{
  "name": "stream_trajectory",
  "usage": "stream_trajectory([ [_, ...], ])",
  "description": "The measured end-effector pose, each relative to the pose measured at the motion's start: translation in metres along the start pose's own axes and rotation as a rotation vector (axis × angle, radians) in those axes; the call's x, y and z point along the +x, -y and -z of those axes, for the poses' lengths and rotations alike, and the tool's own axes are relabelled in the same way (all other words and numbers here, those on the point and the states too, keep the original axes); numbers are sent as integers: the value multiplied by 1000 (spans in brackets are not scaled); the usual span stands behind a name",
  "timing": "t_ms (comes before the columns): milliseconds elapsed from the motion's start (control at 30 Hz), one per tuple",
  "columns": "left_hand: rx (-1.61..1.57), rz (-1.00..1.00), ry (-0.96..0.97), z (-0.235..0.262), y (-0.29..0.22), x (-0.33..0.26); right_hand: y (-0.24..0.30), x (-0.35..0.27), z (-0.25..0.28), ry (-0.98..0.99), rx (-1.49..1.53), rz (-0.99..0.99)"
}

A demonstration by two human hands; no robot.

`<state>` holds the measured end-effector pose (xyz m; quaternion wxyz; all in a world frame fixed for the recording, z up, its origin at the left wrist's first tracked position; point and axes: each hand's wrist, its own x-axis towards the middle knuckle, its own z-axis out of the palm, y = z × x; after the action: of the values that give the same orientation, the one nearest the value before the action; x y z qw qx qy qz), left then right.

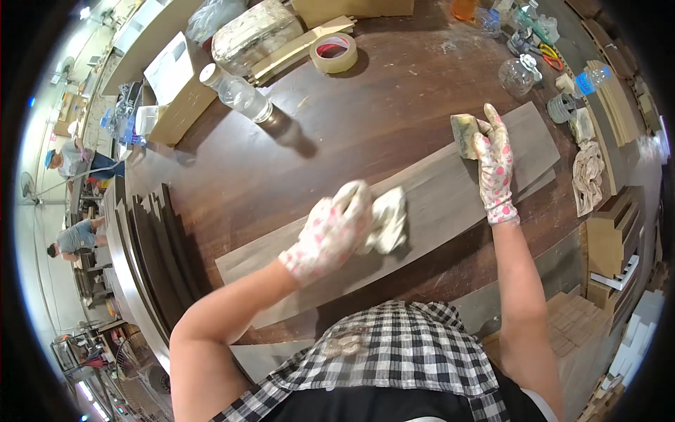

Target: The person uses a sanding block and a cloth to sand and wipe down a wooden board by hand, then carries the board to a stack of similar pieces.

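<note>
A long grey-brown wooden board (450, 204) lies at a slant across the brown table (337, 133) in front of me. My left hand (334, 228), in a white glove with pink dots, is closed on a bunched white rag (389, 221) over the middle of the board. Toward the board's right end, my right hand (497, 165), in a matching glove, grips a worn yellowish sponge block (463, 135) between thumb and fingers. The block is at the board's far edge; whether it touches the wood I cannot tell. A second board shows partly beneath the first.
A clear bottle (242, 97) stands at the far left, near a tape roll (336, 67) and an open cardboard box (186, 112). Dark boards (158, 246) stand stacked at left. Plastic bottles (519, 76) and a crumpled cloth (588, 179) lie at right. Two people (76, 235) are in the left background.
</note>
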<state>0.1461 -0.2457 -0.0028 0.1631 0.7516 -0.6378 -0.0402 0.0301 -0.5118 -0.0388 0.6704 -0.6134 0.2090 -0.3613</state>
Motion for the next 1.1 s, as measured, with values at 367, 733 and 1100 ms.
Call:
stream_trajectory([
  [367,-98,81,-54,-17,-7,-6,4,1,5,13,-22,22],
  [733,-85,321,-169,-6,-21,-55,0,6,14,1,-174,73],
  [1100,344,293,-194,1,-8,-131,-4,5,9,-68,-134,87],
])
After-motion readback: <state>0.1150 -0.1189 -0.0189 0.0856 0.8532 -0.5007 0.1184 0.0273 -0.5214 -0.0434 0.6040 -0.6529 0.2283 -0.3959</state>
